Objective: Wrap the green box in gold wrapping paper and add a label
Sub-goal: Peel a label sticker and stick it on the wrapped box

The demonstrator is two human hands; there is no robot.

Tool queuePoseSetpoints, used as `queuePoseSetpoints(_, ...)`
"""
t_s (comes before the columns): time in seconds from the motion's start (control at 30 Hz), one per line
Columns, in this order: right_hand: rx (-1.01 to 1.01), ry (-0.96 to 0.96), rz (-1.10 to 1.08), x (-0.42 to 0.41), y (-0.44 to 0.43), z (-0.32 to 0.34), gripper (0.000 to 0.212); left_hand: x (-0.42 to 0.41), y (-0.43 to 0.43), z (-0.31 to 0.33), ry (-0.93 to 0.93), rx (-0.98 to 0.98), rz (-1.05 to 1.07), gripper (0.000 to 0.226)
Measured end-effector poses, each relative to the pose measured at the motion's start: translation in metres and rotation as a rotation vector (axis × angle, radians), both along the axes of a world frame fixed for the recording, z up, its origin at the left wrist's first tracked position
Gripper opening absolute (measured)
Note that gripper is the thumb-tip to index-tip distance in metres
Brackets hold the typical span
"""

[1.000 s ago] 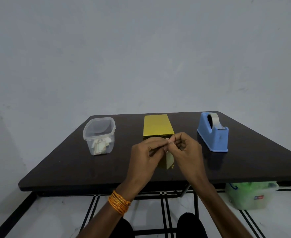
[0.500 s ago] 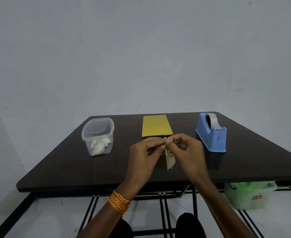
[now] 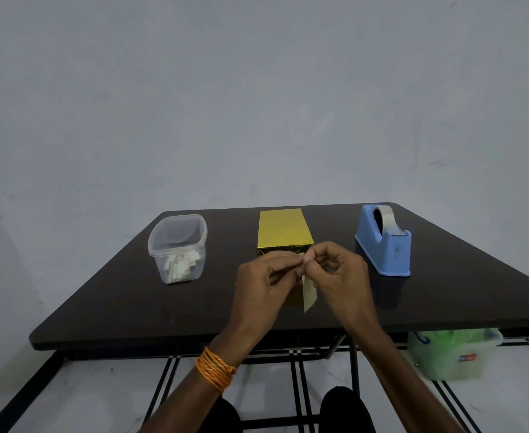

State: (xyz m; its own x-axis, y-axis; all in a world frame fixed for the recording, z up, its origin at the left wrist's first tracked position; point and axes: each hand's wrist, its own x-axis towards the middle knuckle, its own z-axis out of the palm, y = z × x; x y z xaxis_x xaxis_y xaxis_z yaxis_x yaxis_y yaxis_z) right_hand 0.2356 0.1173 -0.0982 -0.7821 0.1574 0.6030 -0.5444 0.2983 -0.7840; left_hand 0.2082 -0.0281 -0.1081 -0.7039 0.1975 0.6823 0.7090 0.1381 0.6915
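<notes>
Table (image 3: 132, 307): dark, matte, rounded corners, set against a plain grey wall (image 3: 257, 104). White floor (image 3: 85, 385) with black lines below. Box (image 3: 283, 228), sharp-edged and covered in shiny gold paper, stands at table centre, 12 o'clock from the hands. Clear plastic tub (image 3: 177, 248) holding paper slips at 10 o'clock; blue plastic tape dispenser (image 3: 385, 245) at 2 o'clock. Left hand (image 3: 263, 285) and right hand (image 3: 339, 276), fingers curled, both pinch the top edge of a pale label (image 3: 308, 295), which hangs before the box's near face. Orange thread band (image 3: 215, 371) on left wrist.
</notes>
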Motion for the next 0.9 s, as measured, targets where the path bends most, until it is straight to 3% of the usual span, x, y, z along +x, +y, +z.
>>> queuePoseSetpoints(0.43,0.048,-0.02,-0.058,-0.001,0.001,-0.002,0.012,0.002,-0.001,0.0,0.023,-0.053,0.013,0.026)
queuePoseSetpoints(0.57,-0.034,-0.032,-0.002,0.0,-0.001,0.0,0.007,0.006,0.0,0.007,-0.163,0.061,-0.077,0.02)
queuePoseSetpoints(0.67,-0.046,-0.026,-0.004,0.0,-0.002,0.0,0.016,0.007,0.001,0.013,-0.302,0.166,-0.176,0.016)
queuePoseSetpoints(0.9,-0.051,-0.01,0.01,0.001,-0.006,0.0,0.015,0.006,0.001,0.021,-0.39,0.227,-0.16,0.012)
